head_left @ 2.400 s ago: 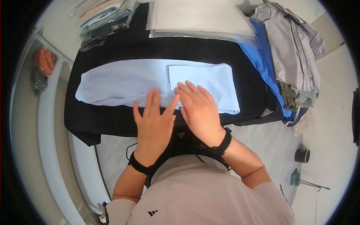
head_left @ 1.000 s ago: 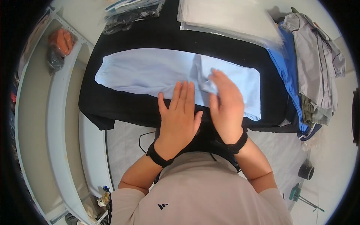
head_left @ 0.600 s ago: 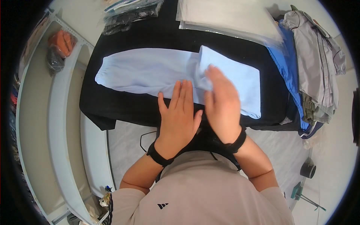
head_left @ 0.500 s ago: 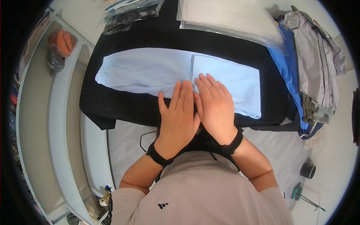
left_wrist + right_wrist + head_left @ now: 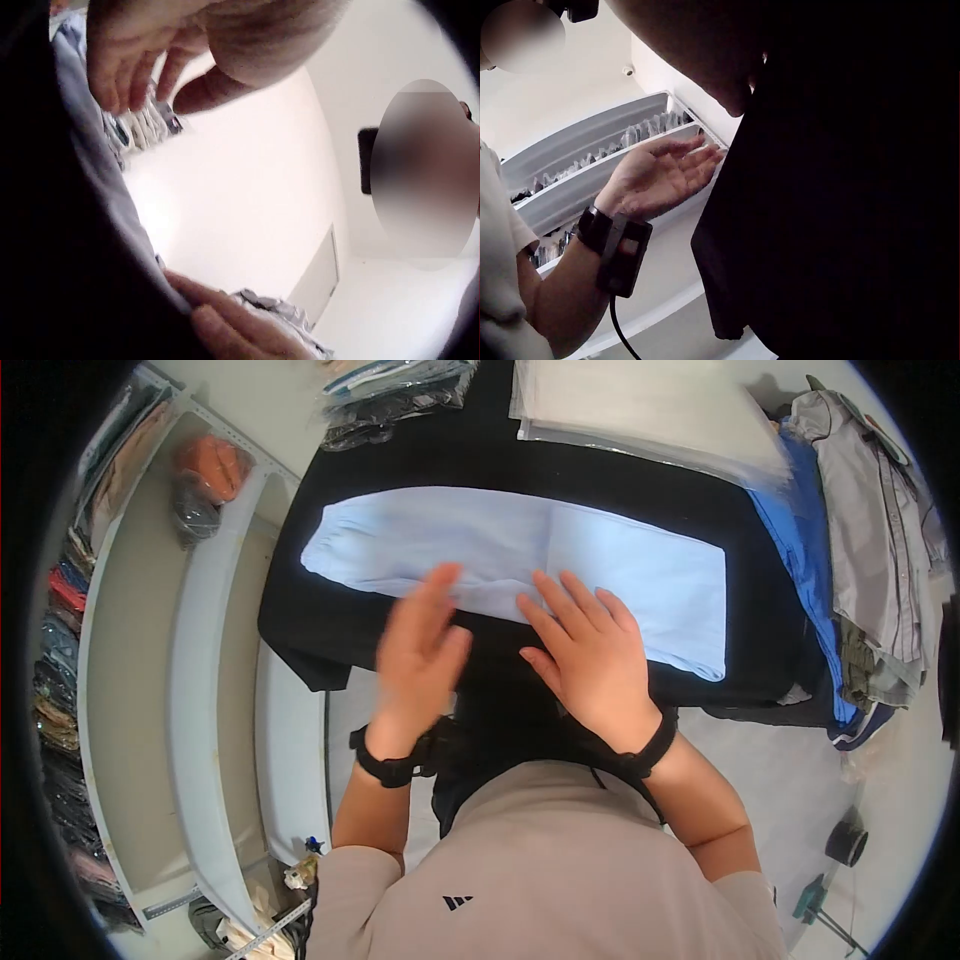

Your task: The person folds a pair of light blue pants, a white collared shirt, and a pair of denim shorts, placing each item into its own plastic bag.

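Note:
A light blue folded garment (image 5: 440, 540) lies flat and lengthwise on the black-covered table (image 5: 480, 465), its gathered elastic end at the left and a folded-over layer on its right part. My right hand (image 5: 595, 660) has its fingers spread and rests on the front edge of that layer. Over the garment's front edge, left of the middle, my left hand (image 5: 415, 660) is blurred, with nothing held. The right wrist view shows this left hand (image 5: 664, 180) raised, palm turned and fingers loose. Both hands also appear in the left wrist view.
Clear plastic bags (image 5: 640, 410) lie in a flat stack at the back, with bagged clothes (image 5: 400, 400) to their left. Grey and blue garments (image 5: 860, 510) hang over the right edge. White shelving (image 5: 200, 680) stands at the left.
The right hand lifted the folded layer's edge, laid it flat again and now spreads its fingers there. The left hand has come up off the garment and moved away leftward. The head view has shifted.

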{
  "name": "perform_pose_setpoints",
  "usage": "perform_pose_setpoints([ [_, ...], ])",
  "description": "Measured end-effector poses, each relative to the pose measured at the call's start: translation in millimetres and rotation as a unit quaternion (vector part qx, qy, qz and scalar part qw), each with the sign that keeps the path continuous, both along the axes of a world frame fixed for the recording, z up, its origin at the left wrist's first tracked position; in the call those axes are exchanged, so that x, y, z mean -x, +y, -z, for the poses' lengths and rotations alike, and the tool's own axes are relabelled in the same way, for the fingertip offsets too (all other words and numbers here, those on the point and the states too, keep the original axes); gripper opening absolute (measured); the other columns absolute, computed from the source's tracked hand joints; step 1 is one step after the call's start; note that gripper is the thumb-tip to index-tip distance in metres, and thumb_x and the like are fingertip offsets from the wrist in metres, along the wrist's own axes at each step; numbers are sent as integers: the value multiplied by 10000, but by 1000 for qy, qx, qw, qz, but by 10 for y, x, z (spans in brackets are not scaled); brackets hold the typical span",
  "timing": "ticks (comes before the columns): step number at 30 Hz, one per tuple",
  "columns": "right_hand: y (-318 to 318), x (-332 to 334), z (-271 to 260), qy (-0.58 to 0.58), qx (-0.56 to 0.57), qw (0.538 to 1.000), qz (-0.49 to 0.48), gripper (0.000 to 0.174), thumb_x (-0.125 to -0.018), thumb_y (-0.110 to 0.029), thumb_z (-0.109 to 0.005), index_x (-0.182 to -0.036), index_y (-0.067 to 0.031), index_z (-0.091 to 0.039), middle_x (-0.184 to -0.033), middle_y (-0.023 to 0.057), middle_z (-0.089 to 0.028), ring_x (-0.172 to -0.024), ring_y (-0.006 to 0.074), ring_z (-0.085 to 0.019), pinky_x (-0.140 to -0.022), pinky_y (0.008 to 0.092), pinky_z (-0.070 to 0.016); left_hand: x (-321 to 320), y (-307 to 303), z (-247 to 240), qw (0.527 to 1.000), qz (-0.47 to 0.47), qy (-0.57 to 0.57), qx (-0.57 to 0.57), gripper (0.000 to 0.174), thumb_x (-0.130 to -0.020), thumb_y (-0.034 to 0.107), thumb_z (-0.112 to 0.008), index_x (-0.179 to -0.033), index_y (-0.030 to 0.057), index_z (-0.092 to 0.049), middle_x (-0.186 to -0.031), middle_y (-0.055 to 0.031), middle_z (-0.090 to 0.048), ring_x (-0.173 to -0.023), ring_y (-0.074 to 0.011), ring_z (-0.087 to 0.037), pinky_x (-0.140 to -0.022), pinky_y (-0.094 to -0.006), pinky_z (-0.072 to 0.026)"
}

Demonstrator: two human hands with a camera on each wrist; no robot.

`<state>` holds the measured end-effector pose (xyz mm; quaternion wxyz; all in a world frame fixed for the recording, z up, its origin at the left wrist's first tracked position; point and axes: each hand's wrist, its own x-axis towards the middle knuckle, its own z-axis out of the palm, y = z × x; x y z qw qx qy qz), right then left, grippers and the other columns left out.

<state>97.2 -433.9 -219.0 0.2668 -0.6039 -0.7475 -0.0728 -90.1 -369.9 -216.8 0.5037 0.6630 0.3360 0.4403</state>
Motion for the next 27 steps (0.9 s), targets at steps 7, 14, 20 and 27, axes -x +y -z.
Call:
perform_pose_setpoints([
  [7,7,-8,18,13,-9,1000,5,453,-759,-287,-684,-1168,-126,-573,-1275,55,-522,-1176,232,-484,-953,409,-389,564,225,-154,896,-219,-304,241,423,-966,280,-475,-1249,-30,-420,-1245,-151,-483,-1225,-222,-411,-995,-357,-374],
  [14,1,-9,56,10,-23,1000,6,434,-769,-277,-678,-1161,-126,-572,-1259,53,-531,-1177,232,-483,-941,396,-391,474,789,-8,846,-79,-372,374,150,-940,170,-530,-983,26,-529,-922,-68,-559,-845,-171,-534,-830,-287,-460],
  [20,-9,-30,68,25,-33,999,3,409,-782,-263,-668,-1153,-120,-570,-1252,59,-534,-1174,239,-482,-937,393,-388,125,1027,-300,889,-222,-223,331,109,-901,111,-552,-998,64,-536,-919,-37,-588,-776,-159,-570,-631,-269,-437],
  [27,-20,-37,81,39,-45,998,1,407,-784,-257,-659,-1150,-107,-568,-1248,68,-534,-1168,254,-485,-931,397,-390,-548,488,-715,982,-179,-31,-50,273,-864,94,-586,-1107,-20,-537,-929,-36,-571,-832,-104,-509,-757,-268,-427],
])
